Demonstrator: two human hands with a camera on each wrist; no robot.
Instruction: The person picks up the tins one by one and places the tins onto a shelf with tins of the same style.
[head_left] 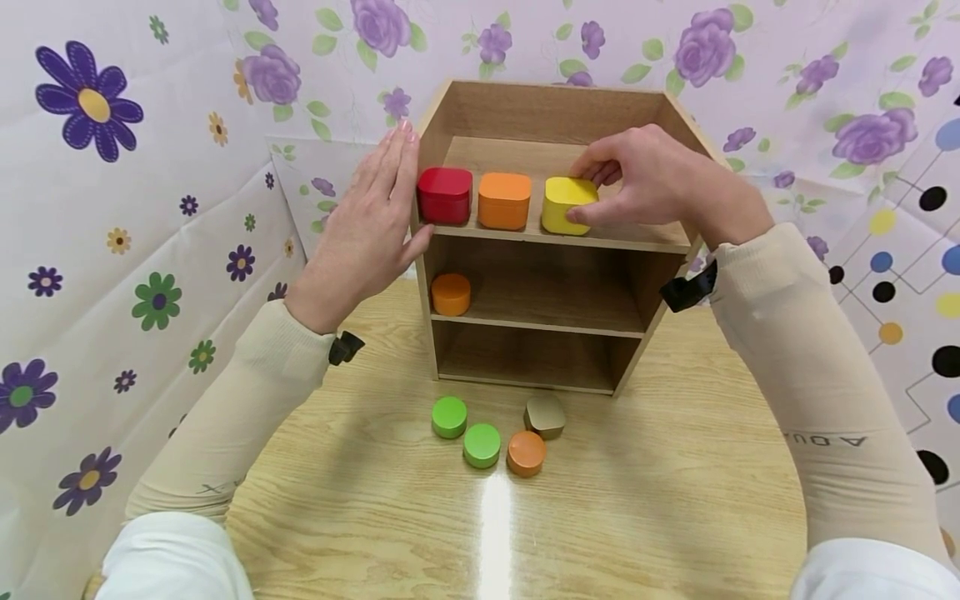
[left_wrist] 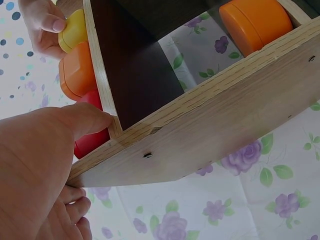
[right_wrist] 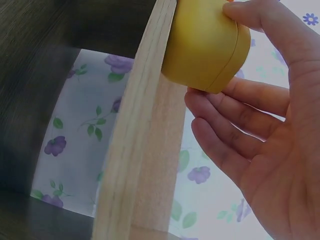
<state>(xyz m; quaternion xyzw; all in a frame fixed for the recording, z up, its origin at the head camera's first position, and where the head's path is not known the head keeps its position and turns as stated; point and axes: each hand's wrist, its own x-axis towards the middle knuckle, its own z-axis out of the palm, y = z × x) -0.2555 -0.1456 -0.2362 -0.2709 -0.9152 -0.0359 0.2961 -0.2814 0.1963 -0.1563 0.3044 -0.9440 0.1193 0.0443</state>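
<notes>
- Watching the head view: my right hand (head_left: 660,179) pinches the yellow block (head_left: 567,204) at the front edge of the top shelf of the wooden shelf unit (head_left: 551,242), just right of the orange block (head_left: 504,200) and the red block (head_left: 445,195). My left hand (head_left: 371,221) lies flat, fingers straight, against the unit's left wall. Risk I see: the yellow block sits near the lip, so a careless release could tip it down toward the loose pieces on the table (head_left: 675,500).
- Left wrist view: thumb (left_wrist: 85,120) presses the wall's front edge, red block (left_wrist: 92,135) right beside it. If this bracing hand pushes harder, I reckon the unit could slide or rock and jostle the row.
- Right wrist view: fingers (right_wrist: 235,125) curl under the yellow block (right_wrist: 205,45), which overhangs the shelf board (right_wrist: 145,150). Brushing sideways could nudge the orange neighbour.
</notes>
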